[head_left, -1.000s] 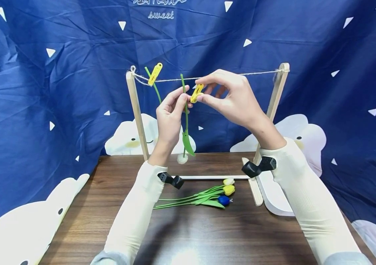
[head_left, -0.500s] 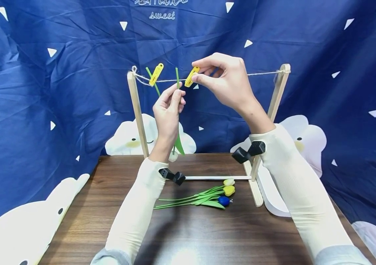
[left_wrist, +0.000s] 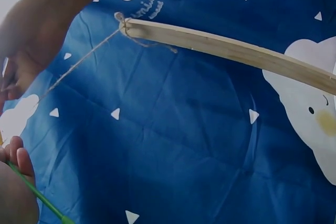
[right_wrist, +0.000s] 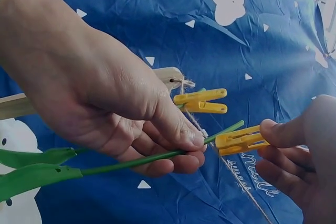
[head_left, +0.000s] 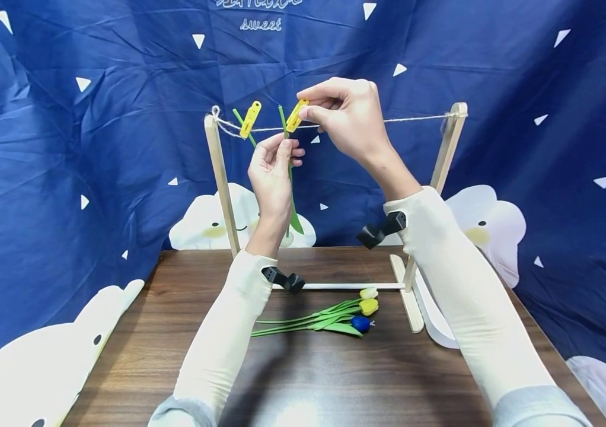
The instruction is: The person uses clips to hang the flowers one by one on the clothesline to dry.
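Note:
In the head view my left hand pinches the green stem of an artificial flower, which hangs head down. Its pale bloom is mostly hidden behind the wrist. The stem's cut end rises past the twine. My right hand pinches a yellow clothespin between thumb and forefinger. The jaw end of that clothespin is right beside the stem and twine; whether it clamps them I cannot tell. Farther left, another yellow clothespin sits on the twine with a second green stem.
Two wooden posts carry the twine, joined low by a white bar. On the brown table lie several artificial tulips, including a yellow tulip and a blue tulip. A blue cloth hangs behind.
My right hand has moved up and left with its clothespin, from below the twine to the stem. The left hand has raised the flower so its stem end stands higher above the twine.

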Motion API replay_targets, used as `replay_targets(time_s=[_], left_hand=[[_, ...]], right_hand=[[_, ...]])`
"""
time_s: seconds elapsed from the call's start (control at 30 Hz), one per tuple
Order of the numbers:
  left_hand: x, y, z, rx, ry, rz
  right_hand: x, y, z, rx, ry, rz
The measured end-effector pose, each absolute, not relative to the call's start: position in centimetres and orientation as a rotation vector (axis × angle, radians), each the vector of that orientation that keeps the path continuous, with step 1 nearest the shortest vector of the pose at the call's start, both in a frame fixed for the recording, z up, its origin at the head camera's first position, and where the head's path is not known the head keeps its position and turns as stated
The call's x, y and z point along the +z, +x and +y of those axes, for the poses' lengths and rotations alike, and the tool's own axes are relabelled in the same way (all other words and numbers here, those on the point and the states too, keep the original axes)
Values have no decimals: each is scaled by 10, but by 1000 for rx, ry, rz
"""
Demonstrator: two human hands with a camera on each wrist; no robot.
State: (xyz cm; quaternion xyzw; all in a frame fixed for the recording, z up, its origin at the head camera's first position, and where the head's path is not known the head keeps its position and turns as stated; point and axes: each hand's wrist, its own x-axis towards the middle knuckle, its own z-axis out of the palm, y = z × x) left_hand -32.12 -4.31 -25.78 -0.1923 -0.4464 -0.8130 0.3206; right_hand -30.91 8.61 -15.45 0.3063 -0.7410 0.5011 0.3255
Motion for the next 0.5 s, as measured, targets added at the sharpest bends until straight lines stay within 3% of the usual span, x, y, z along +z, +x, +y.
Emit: replay_targets(time_s=[0.5], left_hand=[[-251, -323, -41, -2163, -438, -1128]], right_hand=[[-151, -313, 77, 1371, 716, -2002]])
